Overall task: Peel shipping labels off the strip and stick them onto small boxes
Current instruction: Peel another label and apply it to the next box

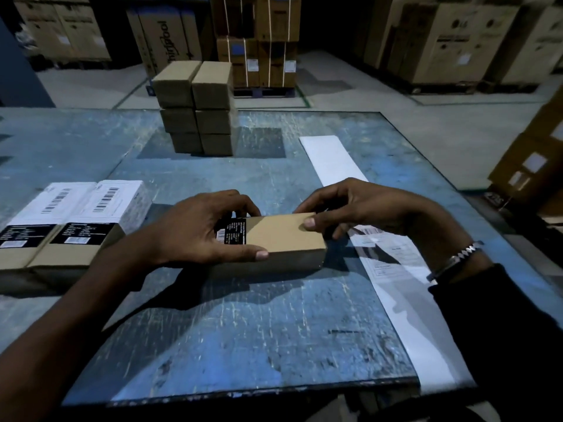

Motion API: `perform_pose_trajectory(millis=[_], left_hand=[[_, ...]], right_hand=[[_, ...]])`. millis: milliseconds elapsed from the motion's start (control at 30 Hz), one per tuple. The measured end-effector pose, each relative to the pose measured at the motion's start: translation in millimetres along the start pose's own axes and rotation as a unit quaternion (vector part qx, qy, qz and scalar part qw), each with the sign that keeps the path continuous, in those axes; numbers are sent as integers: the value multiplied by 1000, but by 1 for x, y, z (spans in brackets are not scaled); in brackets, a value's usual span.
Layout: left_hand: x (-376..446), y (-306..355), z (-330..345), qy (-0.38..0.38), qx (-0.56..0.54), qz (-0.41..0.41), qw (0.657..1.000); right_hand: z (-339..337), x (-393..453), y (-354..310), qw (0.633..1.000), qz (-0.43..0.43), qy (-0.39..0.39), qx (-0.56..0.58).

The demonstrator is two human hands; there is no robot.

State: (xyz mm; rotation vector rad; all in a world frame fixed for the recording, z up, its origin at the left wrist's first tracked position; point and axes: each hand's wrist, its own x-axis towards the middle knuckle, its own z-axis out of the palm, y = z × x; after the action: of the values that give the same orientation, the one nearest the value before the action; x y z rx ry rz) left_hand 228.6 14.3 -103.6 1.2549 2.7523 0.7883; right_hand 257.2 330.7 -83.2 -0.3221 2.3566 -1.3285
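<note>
Head camera looked down on a worn blue table (243,315) in a dim warehouse. A small brown box (283,239) lay flat near the middle of the table, held at both ends. The left hand (195,226) gripped its left end, fingers curled over the far edge and thumb pressed along the near edge, partly covering a black printed patch (233,231) on the box top. The right hand (359,208) pinched the right end, thumb on top and fingers curled behind; a bracelet (457,258) sat on that wrist. Just right of the box, under the right arm, the white label strip (396,269) ran from the far side of the table to its near edge. At the left, two boxes (70,220) with white barcode labels lay side by side. Farther back stood a stack (198,111) of plain brown boxes, two wide and three high. Large cartons (457,35) lined the floor beyond.
</note>
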Motion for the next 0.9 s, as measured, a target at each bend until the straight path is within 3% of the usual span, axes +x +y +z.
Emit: perform_pose_trajectory(millis=[133,267,367,500,667,800,900], left_hand=[[-3,2,-2,9,15,-5,1000],[-5,16,-2,92,93,42,991],[-12,32,-3,194,183,98,959],[-30,80,16,313,166,136,925],[-48,151,95,269,40,114,956],[-59,170,145,225,55,69,970],[-67,180,165,261,66,45,962]], right_hand=[[-2,-10,1,992,-24,114,49],[-10,-40,6,976,-33,210,-39],[-12,-79,20,958,-20,215,-188],[8,-125,49,955,24,185,-231],[50,-157,74,974,-28,173,-147],[75,-166,97,939,-85,245,-226],[81,-171,97,931,-98,259,-237]])
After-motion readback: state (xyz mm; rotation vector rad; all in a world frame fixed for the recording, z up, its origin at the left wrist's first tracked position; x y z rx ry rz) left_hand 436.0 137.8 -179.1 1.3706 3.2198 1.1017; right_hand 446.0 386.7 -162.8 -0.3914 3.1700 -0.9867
